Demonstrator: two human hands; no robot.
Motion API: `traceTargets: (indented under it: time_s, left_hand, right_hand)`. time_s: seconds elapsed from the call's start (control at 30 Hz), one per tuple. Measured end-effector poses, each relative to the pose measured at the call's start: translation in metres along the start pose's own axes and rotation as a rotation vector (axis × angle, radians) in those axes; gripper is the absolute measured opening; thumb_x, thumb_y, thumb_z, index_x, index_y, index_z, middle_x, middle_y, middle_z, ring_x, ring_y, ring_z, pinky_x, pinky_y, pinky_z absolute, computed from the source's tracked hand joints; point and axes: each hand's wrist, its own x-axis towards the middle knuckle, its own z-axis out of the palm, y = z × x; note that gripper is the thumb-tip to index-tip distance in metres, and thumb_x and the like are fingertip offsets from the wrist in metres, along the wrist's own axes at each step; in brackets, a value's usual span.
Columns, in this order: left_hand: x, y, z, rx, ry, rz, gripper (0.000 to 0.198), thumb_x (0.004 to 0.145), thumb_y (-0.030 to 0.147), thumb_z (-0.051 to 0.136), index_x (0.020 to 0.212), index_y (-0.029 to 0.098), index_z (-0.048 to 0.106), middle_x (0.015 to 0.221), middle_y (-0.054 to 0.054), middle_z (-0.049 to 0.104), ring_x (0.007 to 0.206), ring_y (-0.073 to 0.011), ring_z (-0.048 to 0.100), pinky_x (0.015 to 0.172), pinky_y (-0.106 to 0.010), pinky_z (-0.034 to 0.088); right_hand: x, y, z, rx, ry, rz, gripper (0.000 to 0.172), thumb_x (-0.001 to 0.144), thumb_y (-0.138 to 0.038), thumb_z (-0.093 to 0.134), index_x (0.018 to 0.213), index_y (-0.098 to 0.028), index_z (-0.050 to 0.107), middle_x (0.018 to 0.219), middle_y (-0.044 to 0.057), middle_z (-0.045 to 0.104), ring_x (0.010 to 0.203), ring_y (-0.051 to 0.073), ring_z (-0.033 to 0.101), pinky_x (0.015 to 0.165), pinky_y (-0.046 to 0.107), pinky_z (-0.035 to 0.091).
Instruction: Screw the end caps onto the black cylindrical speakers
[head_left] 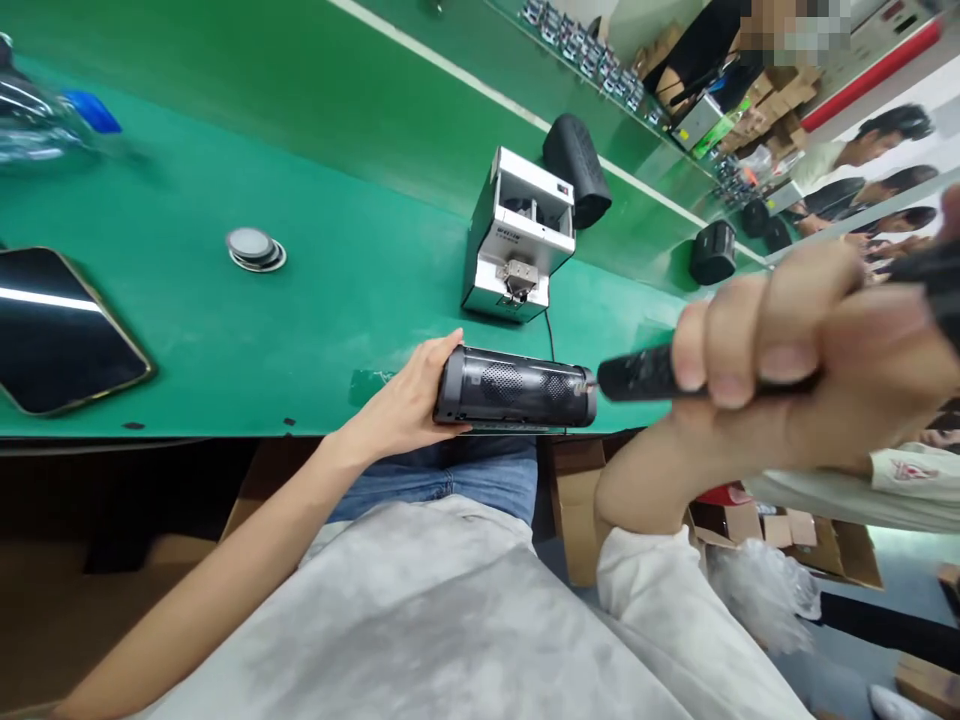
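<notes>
A black speaker housing (525, 388) with two perforated grille patches lies on its long side at the table's front edge. My left hand (411, 402) is closed around its left end. In my right hand (780, 335), fingers wrapped, is a black electric screwdriver (637, 374) held nearly level. Its bit points left and meets the right end of the housing; whether it sits in a screw there I cannot tell. Just beyond the housing stands a white screw feeder (517, 240) with a metal outlet at its front.
Behind the feeder stands a dark speaker (577, 170); another dark speaker (712, 252) is farther right. Leftward lie a phone (64, 330), round discs (255, 248) and a plastic bottle (45, 115). Several small parts (592, 55) line the far shelf. Other people (877, 165) sit at right.
</notes>
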Motion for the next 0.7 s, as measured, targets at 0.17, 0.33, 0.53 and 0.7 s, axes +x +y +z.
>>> traceTargets:
  time_s: [0.17,0.33,0.53,0.7]
  left_hand:
    - [-0.001,0.0,0.0,-0.022,-0.017,-0.02,0.144,0.09,0.025,0.096,0.188,0.03,-0.01,0.178,-0.029,0.04,0.164,-0.0501,0.046,0.13,-0.076,0.051]
    - [-0.001,0.001,0.0,-0.05,-0.021,-0.038,0.143,0.091,0.025,0.097,0.188,0.033,-0.007,0.176,-0.028,0.041,0.164,-0.0497,0.047,0.13,-0.076,0.05]
    - [-0.001,0.001,0.001,-0.059,-0.015,-0.033,0.145,0.09,0.023,0.098,0.188,0.034,-0.007,0.176,-0.027,0.042,0.162,-0.0494,0.049,0.129,-0.075,0.052]
    - [-0.001,-0.002,0.0,-0.056,-0.003,-0.02,0.148,0.088,0.024,0.1,0.189,0.034,-0.007,0.177,-0.027,0.043,0.163,-0.0494,0.049,0.131,-0.075,0.05]
  right_hand:
    - [0.065,0.06,0.038,0.181,0.327,-0.278,0.032,0.099,-0.051,0.091,0.095,-0.037,0.063,0.058,-0.009,0.037,0.044,0.013,0.031,0.039,0.039,0.028]
    - [0.093,0.118,0.052,0.018,0.349,-0.132,0.045,0.096,-0.075,0.082,0.096,-0.039,0.054,0.075,-0.005,0.052,0.049,0.015,0.036,0.045,0.045,0.038]
    - [0.093,0.12,0.053,0.075,0.335,-0.095,0.019,0.087,-0.042,0.068,0.094,-0.038,0.051,0.067,-0.009,0.04,0.042,0.014,0.038,0.041,0.041,0.034]
    - [0.088,0.127,0.053,0.077,0.326,-0.037,0.029,0.083,-0.049,0.069,0.1,-0.037,0.049,0.075,-0.01,0.052,0.042,0.011,0.035,0.039,0.039,0.033]
